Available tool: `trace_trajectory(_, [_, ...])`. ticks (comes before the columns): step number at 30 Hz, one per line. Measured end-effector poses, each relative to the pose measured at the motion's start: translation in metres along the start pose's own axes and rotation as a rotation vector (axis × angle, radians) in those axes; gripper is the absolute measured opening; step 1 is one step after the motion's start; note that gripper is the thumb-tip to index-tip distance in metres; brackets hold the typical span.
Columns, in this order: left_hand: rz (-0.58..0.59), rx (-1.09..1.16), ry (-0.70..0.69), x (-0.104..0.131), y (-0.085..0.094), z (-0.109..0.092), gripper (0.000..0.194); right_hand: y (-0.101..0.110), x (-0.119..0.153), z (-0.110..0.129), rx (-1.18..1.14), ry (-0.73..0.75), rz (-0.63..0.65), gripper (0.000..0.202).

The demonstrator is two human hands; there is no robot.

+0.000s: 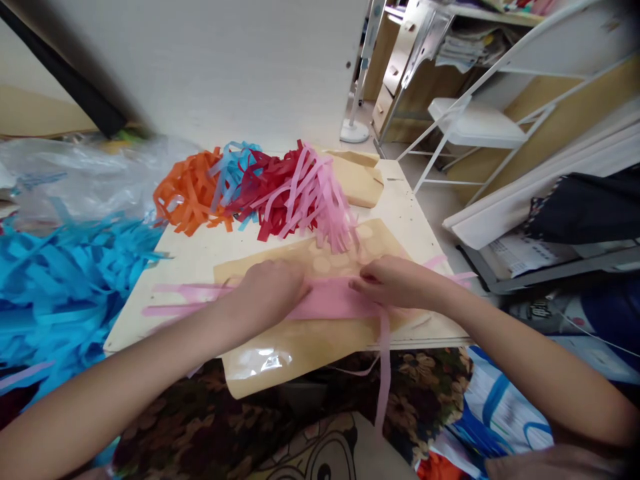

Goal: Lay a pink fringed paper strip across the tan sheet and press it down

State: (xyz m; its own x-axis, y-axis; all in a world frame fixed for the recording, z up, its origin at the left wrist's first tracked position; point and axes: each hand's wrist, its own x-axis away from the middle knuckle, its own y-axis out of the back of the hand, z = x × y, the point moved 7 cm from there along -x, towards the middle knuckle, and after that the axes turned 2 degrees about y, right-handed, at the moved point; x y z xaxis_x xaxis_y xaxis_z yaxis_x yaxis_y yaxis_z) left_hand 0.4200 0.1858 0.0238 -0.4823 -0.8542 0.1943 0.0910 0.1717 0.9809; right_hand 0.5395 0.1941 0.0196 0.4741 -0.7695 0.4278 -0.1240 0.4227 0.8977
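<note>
Here, both hands press down on a band of pink paper strips point(330, 300) that lies flat across a tan plastic sheet point(300, 347) on the pale counter point(200, 257). The left hand point(265, 293) lies palm-down on the band's left part, fingers curled loosely together over the paper; the right hand point(393, 281) rests on the band's right part, its fingertips pinched on the pink paper. The two hands sit near each other but apart, with bare pink paper showing between them. One loose pink strip point(384, 367) hangs from the band past the counter's near edge, below the right hand. The tan sheet's near corner also overhangs that edge. Behind the tan sheet, toward the wall, lies a heap of cut strips: orange strips point(187, 190) farthest left, then light blue strips point(233, 167), red strips point(265, 187), and a pink fringe point(325, 200) whose ends reach onto the sheet. Left of the counter spreads a large pile of blue strips point(60, 280), with clear plastic wrap point(90, 173) behind it.
</note>
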Motion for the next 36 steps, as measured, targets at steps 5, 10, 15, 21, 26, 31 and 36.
trace_trajectory(5, [0.019,-0.023,0.014,-0.001,0.0,0.0,0.041,-0.003,0.0,-0.001,0.033,-0.026,0.012,0.033])
trace_trajectory(10, [0.011,-0.029,0.006,-0.002,-0.001,0.0,0.041,-0.003,0.002,-0.009,0.058,-0.101,0.043,0.036])
trace_trajectory(15, [0.026,-0.028,0.02,-0.003,-0.003,0.002,0.042,-0.005,0.002,-0.012,0.019,-0.086,0.05,0.033])
trace_trajectory(21, [0.043,-0.005,-0.011,-0.003,-0.004,0.001,0.041,-0.007,-0.001,-0.014,-0.03,-0.047,0.049,0.034])
trace_trajectory(26, [0.002,-0.006,-0.043,-0.003,-0.006,0.002,0.04,-0.008,0.0,-0.015,-0.029,-0.019,0.044,0.035])
trace_trajectory(31, [-0.043,-0.01,-0.077,-0.003,-0.012,0.004,0.039,-0.008,0.0,-0.014,-0.02,-0.035,0.058,0.035])
trace_trajectory(36, [-0.019,-0.079,-0.078,-0.002,-0.006,-0.004,0.033,-0.004,-0.001,-0.011,0.014,-0.04,0.04,0.034])
